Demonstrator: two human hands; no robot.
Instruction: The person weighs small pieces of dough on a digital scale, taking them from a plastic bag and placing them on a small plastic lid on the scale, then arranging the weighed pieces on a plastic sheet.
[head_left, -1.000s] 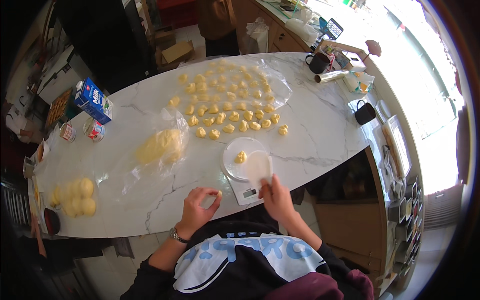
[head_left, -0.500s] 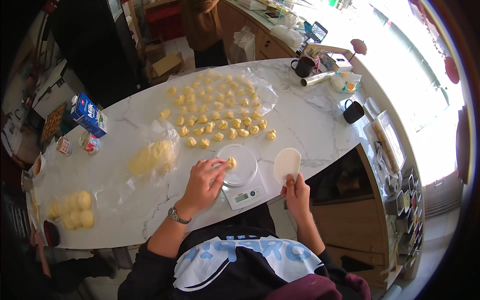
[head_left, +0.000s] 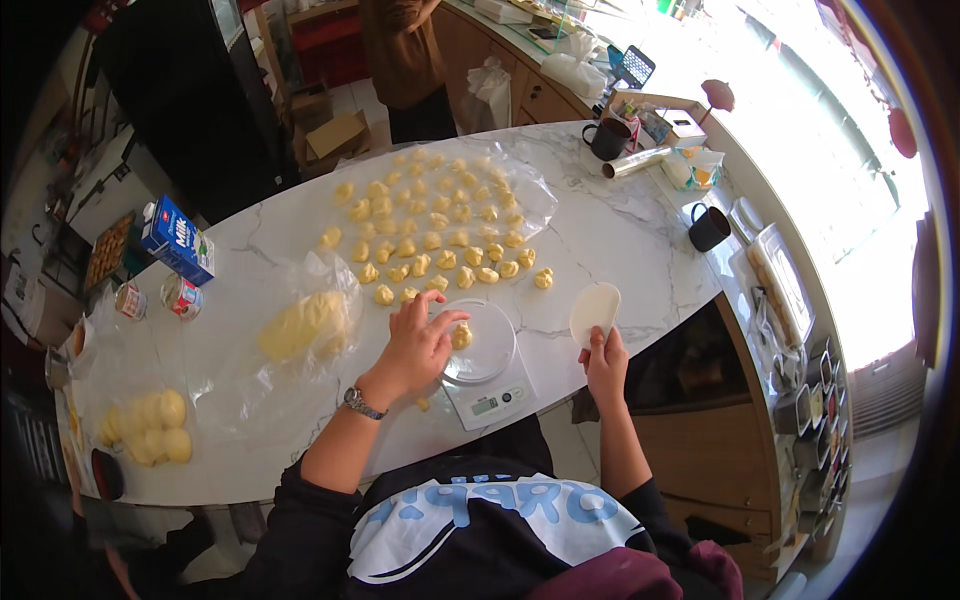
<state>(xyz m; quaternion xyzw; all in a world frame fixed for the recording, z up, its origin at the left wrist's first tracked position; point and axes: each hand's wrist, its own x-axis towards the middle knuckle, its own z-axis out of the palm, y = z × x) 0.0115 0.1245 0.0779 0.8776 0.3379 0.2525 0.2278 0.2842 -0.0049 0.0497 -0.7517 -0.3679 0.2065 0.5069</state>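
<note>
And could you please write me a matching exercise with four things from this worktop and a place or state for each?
Things:
1. Pale scraper
2. White scale
3. Blue carton
4. Large dough lump

Places or states:
A. Beside two small containers
B. Amid clear plastic
C. Held in the right hand
D. Bearing one dough piece

Pairs: 1-C, 2-D, 3-A, 4-B

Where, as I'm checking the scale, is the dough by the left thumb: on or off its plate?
On: the dough lies inside the plate's rim, by the left hand.
</note>
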